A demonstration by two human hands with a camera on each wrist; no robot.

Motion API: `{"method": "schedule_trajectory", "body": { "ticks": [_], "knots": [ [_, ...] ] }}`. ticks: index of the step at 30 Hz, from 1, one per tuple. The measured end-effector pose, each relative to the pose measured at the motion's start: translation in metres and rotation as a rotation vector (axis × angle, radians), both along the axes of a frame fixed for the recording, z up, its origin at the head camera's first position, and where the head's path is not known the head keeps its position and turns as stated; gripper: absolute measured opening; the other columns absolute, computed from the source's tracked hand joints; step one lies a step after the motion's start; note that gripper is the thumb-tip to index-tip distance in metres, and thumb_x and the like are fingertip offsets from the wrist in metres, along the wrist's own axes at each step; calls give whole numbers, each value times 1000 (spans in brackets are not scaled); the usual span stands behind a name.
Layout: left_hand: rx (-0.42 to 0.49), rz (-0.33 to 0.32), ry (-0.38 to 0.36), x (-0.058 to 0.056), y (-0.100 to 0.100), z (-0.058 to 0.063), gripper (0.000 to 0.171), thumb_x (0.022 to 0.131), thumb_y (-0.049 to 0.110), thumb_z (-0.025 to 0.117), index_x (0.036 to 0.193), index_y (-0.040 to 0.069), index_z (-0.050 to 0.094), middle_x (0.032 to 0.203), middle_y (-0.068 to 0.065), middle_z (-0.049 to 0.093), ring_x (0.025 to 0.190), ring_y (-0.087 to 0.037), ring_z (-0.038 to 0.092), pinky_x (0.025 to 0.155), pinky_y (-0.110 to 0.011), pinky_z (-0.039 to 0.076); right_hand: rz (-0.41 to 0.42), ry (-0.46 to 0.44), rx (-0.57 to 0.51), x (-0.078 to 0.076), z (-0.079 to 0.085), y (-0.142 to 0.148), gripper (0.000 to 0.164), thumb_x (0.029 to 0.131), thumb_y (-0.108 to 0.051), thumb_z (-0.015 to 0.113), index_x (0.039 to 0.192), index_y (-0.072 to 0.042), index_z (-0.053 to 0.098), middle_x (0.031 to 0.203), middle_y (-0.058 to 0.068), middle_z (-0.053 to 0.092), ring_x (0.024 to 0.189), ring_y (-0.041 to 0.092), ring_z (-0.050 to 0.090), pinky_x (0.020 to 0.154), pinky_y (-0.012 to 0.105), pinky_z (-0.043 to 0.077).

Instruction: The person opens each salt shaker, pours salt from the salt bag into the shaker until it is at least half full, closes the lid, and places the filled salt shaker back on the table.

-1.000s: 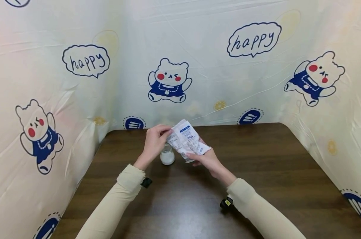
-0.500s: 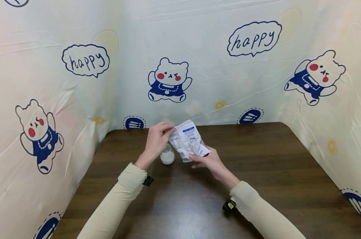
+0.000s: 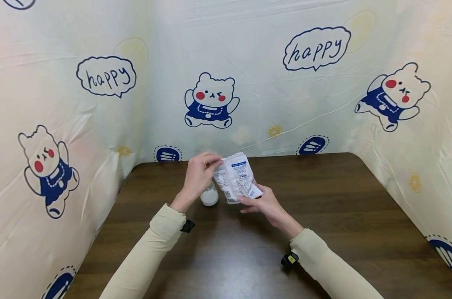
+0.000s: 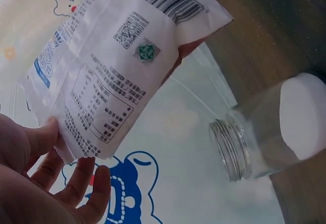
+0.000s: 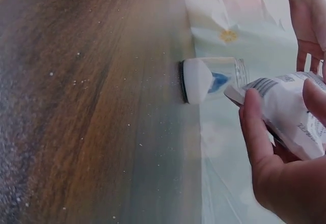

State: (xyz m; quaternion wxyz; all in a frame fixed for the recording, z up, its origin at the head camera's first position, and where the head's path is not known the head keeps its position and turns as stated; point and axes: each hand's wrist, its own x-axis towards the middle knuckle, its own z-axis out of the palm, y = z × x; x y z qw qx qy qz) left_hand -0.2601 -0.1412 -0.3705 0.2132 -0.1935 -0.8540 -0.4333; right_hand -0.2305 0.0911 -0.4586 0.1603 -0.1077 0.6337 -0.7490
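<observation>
A white plastic packet with blue and black print is held up above the table between both hands. At its upper left corner, my left hand pinches the edge between thumb and fingertips. My right hand grips the lower right end, thumb on the near face. A barcode and a QR code show on the packet in the left wrist view. Just left of it, partly behind the left hand, stands a clear glass jar. White contents fill its lower part, and the threaded neck of the jar has no lid.
The brown wooden table carries scattered white grains, seen in the right wrist view. A pale curtain printed with bears and the word "happy" hangs around the back and sides of the table.
The packet has turned a little clockwise, so it stands more upright, and has shifted slightly right. Both hands have moved slightly right with it. The jar has stayed in place.
</observation>
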Motion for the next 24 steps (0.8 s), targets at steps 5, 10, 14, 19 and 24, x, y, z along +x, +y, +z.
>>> {"method": "schedule_trajectory", "body": {
  "ticks": [5, 10, 14, 19, 24],
  "knots": [
    [-6, -19, 18, 2, 5, -1, 11, 97, 1, 76, 106, 0, 82, 100, -9, 75, 87, -22, 66, 72, -36, 55, -12, 22, 94, 2, 1, 2, 50, 93, -10, 82, 136, 1, 61, 119, 16, 71, 106, 49, 68, 75, 52, 62],
    [-7, -36, 5, 4, 8, -1, 13, 97, 1, 75, 108, 1, 82, 100, -8, 75, 88, -23, 65, 73, -37, 55, 14, 43, 150, 4, 1, 4, 48, 94, -12, 81, 134, 3, 61, 114, 15, 72, 105, 49, 68, 74, 51, 62],
    [-11, -50, -15, 5, 8, -2, 13, 97, 1, 74, 108, 2, 82, 101, -7, 75, 91, -23, 65, 78, -39, 57, 57, 83, 208, 5, 4, 5, 48, 96, -15, 79, 137, 3, 60, 116, 16, 72, 101, 42, 69, 76, 50, 62],
    [-13, -69, -33, 6, 6, -4, 15, 97, 0, 75, 109, 3, 82, 102, -6, 74, 93, -23, 65, 80, -40, 59, 83, 127, 293, 7, 8, 4, 50, 99, -19, 78, 140, 2, 60, 122, 17, 71, 96, 27, 69, 76, 48, 62],
    [-7, -86, -54, 8, 5, -5, 16, 96, -1, 75, 110, 3, 82, 105, -5, 74, 95, -23, 65, 81, -40, 60, 88, 198, 392, 9, 13, 7, 51, 99, -27, 77, 140, 0, 61, 124, 14, 71, 99, 26, 67, 81, 45, 60]
  ]
}}
